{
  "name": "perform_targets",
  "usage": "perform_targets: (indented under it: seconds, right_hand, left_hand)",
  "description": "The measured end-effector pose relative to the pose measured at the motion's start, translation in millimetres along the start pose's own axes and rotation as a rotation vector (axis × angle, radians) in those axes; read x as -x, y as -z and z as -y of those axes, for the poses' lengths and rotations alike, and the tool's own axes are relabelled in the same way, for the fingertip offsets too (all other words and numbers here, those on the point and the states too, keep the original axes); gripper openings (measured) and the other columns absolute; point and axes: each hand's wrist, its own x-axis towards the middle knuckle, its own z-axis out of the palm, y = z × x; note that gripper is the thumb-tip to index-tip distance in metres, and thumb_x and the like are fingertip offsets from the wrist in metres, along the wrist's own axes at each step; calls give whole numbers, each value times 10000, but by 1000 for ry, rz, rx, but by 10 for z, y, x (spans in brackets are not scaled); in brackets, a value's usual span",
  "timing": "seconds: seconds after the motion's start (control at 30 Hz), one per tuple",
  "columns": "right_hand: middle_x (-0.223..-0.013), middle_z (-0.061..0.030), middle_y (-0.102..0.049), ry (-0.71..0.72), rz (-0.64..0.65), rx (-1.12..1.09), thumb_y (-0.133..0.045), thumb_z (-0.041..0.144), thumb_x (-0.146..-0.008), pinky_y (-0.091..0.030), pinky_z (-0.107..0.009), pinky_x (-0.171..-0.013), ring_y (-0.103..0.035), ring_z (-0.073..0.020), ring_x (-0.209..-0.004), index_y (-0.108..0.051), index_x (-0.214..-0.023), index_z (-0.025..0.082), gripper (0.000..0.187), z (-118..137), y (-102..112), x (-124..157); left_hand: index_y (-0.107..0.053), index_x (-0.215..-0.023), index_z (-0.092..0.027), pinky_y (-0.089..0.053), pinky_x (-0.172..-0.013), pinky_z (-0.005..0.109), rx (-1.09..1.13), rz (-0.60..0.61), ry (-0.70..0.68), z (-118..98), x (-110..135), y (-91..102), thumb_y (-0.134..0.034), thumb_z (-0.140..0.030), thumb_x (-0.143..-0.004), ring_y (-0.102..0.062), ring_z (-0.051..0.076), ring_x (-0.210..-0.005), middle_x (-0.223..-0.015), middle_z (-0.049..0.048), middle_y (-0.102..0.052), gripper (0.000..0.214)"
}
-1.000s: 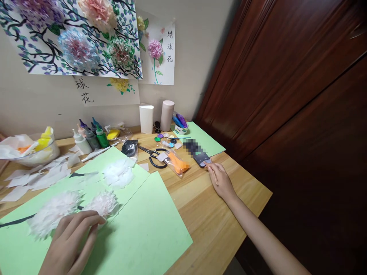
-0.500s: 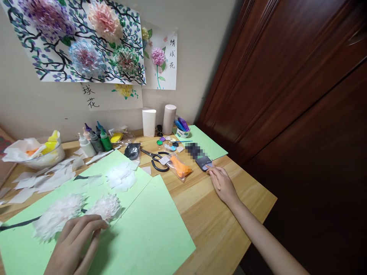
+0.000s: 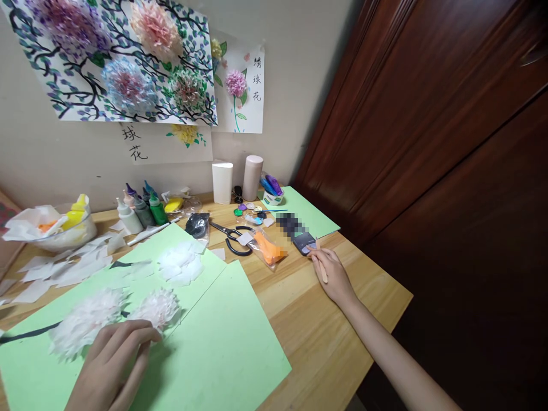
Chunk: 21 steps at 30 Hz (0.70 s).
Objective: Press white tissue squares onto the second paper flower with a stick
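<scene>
My right hand (image 3: 331,274) is closed on a small flat wooden stick (image 3: 322,269), and a fingertip touches the lower end of a smartphone (image 3: 302,242) on the table, partly blurred by pixels. My left hand (image 3: 113,362) hovers or rests low over the green card (image 3: 222,342), fingers loosely bent and apart. Just beyond its fingers is a white tissue-paper flower (image 3: 158,308). A larger white tissue flower (image 3: 88,325) lies to the left, along a dark painted branch (image 3: 32,334). Behind them sits a heap of white tissue pieces (image 3: 182,264).
Scissors (image 3: 231,235) and an orange clay packet (image 3: 268,248) lie mid-table. Paint bottles (image 3: 143,211), a bowl (image 3: 77,234) of tissue and loose tissue strips (image 3: 64,271) are at the left. Two upright containers (image 3: 253,178) stand by the wall. A dark wooden panel (image 3: 428,142) rises at right.
The wooden stick in my right hand has tilted more upright, and the fingertip has shifted slightly on the phone. My left hand stays in place.
</scene>
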Motion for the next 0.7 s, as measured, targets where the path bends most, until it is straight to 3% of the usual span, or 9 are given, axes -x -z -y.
perform_targets:
  seconds: [0.7]
  right_hand:
    - [-1126, -69, -623, -2, -2, 20, -392, 291, -918, -457, -436, -895, -504, -247, -1058, -595, -924, 236, 211, 9, 5, 4]
  left_hand:
    - [-553, -887, -239, -341, -763, 337, 13, 3, 4, 14, 4, -4, -410, -287, -854, -503, 218, -876, -903, 39, -591, 154]
